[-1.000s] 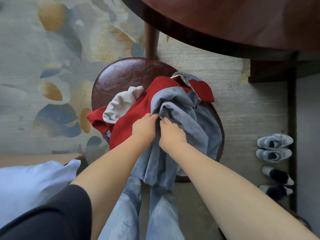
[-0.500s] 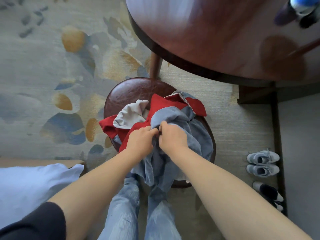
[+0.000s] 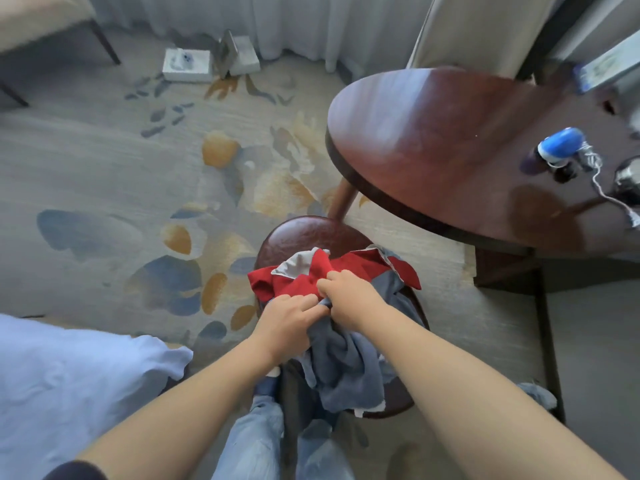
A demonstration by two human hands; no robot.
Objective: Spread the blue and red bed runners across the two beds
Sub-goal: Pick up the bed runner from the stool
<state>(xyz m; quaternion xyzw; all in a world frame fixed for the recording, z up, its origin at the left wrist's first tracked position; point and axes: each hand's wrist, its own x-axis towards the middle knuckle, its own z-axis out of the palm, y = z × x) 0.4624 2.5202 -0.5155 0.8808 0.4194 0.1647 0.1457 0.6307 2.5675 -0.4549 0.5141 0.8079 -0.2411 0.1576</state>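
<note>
A crumpled red bed runner with a pale lining lies tangled with a blue-grey bed runner on a round dark-red stool. The blue runner hangs over the stool's near edge. My left hand and my right hand are side by side, both clenched on the bunched fabric where the blue cloth meets the red. A white bed corner shows at the lower left.
A dark round wooden table stands right of the stool, with a blue-topped object and a cable on it. Boxes sit on the patterned carpet by the curtains. A chair leg is at the top left.
The view has tilted up, showing more of the room and table. Both hands have kept their grip and gathered the blue fabric closer, lifting it a little off the stool.
</note>
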